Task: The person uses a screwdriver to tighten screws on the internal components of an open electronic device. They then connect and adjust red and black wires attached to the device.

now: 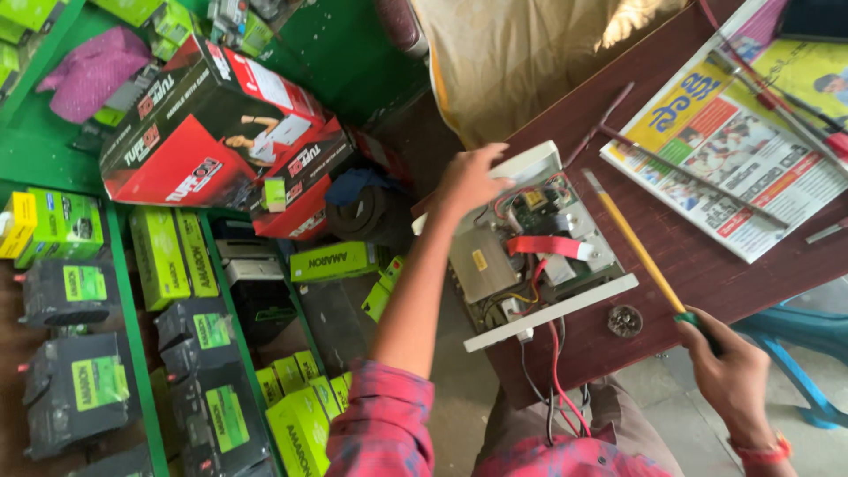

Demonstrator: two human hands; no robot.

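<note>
Item: opened electrical unit (530,252), white-cased, internals exposed (metal box, red strap, red, black and yellow wiring), laid at the near left edge of the dark brown tabletop (671,256), partly overhanging it, with red and black leads trailing off toward the lap. Left hand (468,181): fingers closed over the unit's far left corner, gripping the casing rim. Right hand (729,371): fingers wrapped round the green handle of a long yellow-shafted brush (632,238), held off the near right edge. The brush's long axis is seen running diagonally up and left from that hand, its tip ending just beside the unit's far right side; the right hand is thus the farther from the unit. Also listed: small round metal part (624,321) on the tabletop between unit and right hand; newspaper (733,150) at the far right corner, thin metal rods (685,172) across it.
</note>
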